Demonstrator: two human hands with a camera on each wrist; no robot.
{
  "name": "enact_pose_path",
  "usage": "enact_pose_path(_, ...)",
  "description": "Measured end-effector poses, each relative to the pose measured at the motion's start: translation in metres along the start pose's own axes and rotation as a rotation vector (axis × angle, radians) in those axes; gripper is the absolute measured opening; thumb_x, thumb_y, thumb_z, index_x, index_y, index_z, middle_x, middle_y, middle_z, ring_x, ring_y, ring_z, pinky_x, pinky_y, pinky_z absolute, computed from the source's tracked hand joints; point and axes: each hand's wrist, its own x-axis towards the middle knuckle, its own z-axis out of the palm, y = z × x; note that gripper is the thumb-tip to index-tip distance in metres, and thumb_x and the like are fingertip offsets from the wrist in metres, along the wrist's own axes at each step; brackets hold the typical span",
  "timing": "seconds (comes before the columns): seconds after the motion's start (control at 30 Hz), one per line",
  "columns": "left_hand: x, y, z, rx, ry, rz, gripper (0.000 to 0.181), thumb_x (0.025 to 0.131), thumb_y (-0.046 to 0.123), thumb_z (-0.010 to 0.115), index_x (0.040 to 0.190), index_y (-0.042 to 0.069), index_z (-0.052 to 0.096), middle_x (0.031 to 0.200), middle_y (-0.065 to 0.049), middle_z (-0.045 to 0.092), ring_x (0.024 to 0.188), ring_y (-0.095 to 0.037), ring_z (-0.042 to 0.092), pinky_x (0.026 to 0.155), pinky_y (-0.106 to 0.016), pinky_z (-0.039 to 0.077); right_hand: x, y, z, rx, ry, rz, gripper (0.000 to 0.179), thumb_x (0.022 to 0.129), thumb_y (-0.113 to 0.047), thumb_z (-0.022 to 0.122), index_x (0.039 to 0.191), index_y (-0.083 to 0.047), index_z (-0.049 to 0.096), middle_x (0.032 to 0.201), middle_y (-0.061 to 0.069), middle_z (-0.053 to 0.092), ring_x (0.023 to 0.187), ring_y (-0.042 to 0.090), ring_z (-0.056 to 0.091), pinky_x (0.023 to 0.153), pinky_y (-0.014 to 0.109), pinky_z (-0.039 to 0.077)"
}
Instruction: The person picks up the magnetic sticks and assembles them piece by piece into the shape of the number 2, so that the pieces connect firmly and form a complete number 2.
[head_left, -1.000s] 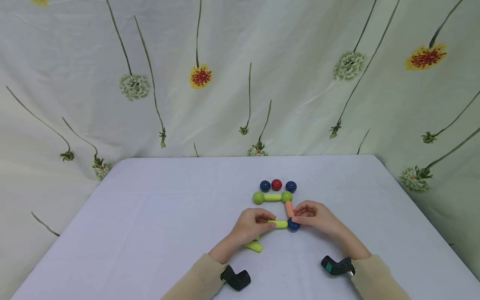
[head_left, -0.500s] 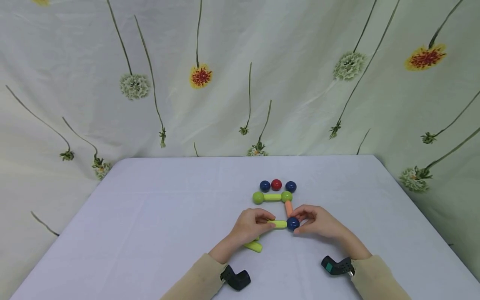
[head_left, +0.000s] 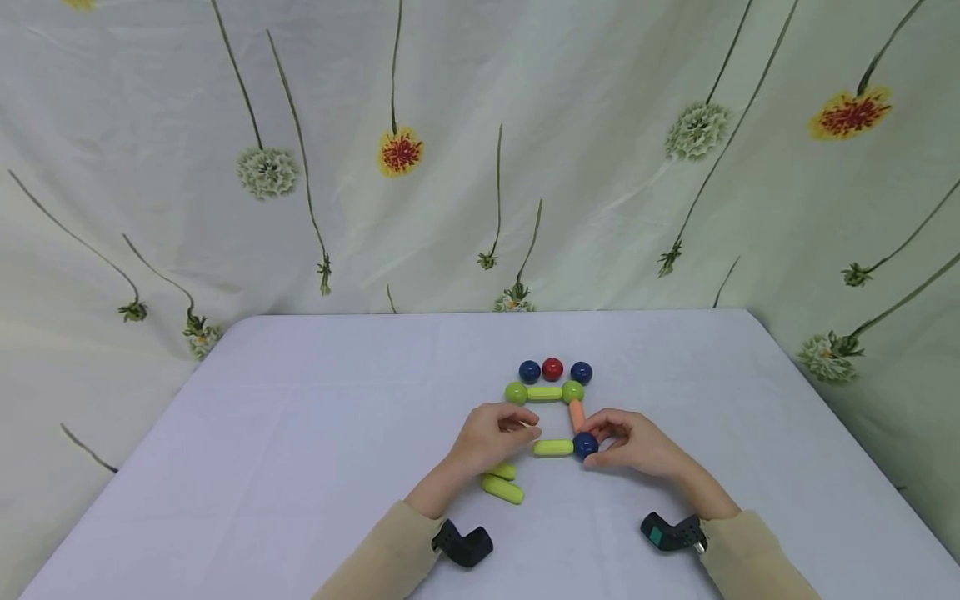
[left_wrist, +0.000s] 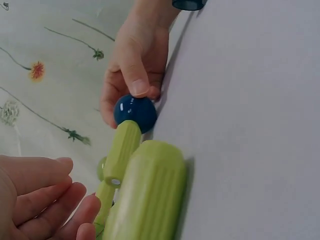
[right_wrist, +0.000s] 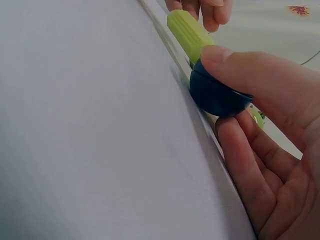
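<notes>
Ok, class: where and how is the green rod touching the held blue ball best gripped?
I'd pinch the green rod across its slim body near its free left end, coming from the left: it lies sideways, and the right hand holds the blue ball at its other end.

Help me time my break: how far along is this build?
Done, apparently: a green rod joins two green balls, an orange rod reaches a blue ball. In hand: the right hand pinches that ball, second rod attached; the left hand is empty. Remaining, probably: two loose rods, three balls.
</notes>
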Motion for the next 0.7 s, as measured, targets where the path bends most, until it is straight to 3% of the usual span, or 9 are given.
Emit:
enact_pose_path(0.23, 0.012, 0.004, -0.017, -0.026, 0.044, -0.014, 0.017, 0.085, 0.021, 0.070, 0.097, 0.008, 0.071, 0.088, 0.003, 0.067, 0.079, -0.011, 0.061, 0.072, -0.029, 0.049, 0.000, 0.000, 0.000, 0.015, -0.002, -0.009, 0.037, 0.074, -0.012, 0.080, 0.107, -0.003, 0.064, 0.098, 0.009, 0.061, 0.087, 0.017, 0.055, 0.069, 0.025, 0.051)
enact_pose_path(0.37, 0.024, 0.003, -0.025, -0.033, 0.083, -0.034, 0.013, 0.085, 0.017, 0.070, 0.095, 0.008, 0.071, 0.088, 0.001, 0.067, 0.076, -0.012, 0.061, 0.068, -0.027, 0.049, 0.000, -0.002, 0.000, 0.013, 0.000, -0.008, 0.037, 0.074, -0.012, 0.080, 0.106, -0.003, 0.064, 0.097, 0.009, 0.060, 0.087, 0.017, 0.055, 0.069, 0.025, 0.051)
enact_pose_path(0.7, 0.054, -0.001, -0.036, 0.013, 0.151, -0.151, 0.015, 0.085, 0.019, 0.070, 0.096, 0.009, 0.070, 0.092, -0.001, 0.066, 0.081, -0.016, 0.056, 0.069, -0.028, 0.045, -0.001, -0.004, 0.001, 0.013, -0.003, -0.010, 0.036, 0.074, -0.011, 0.080, 0.106, -0.003, 0.063, 0.096, 0.010, 0.060, 0.086, 0.018, 0.054, 0.068, 0.025, 0.051)
